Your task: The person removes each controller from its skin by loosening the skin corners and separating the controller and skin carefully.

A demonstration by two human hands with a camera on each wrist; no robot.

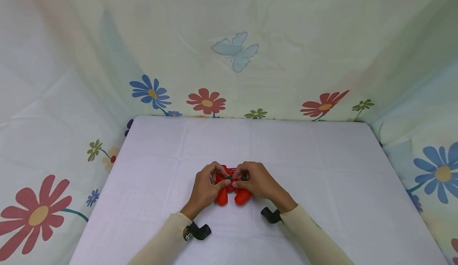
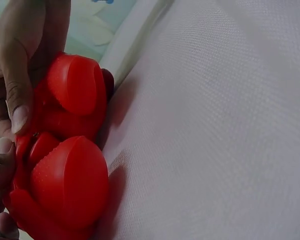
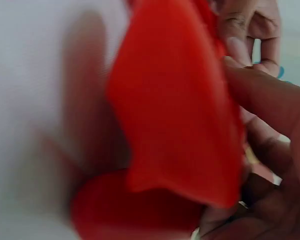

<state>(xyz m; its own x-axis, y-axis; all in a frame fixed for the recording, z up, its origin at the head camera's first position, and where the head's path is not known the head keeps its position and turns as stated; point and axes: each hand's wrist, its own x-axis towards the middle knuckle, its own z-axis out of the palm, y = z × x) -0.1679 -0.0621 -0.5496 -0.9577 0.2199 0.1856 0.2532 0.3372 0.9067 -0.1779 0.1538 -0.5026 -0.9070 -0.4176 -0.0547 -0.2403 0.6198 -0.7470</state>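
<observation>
A red, rubbery game controller cover [image 1: 222, 197] with two rounded grips is between my hands, low over the middle of the table. The thumb and fingers of my left hand [image 1: 205, 188] pinch its left side. My right hand [image 1: 260, 181] pinches the other side, the two thumbs nearly meeting at the centre. Dark patches show between the fingers in the head view. Fine dots texture the cover's grips [image 2: 83, 185] in the left wrist view. A loose, bent flap of the cover [image 3: 172, 100] fills much of the right wrist view, blurred. Fingers hide its middle.
A white cloth lies over the table [image 1: 315, 153]. Behind and beside it hangs a curtain [image 1: 171, 50] printed with flowers and a butterfly. Black wrist cameras [image 1: 201, 232] sit at both light sleeves, low over the cloth.
</observation>
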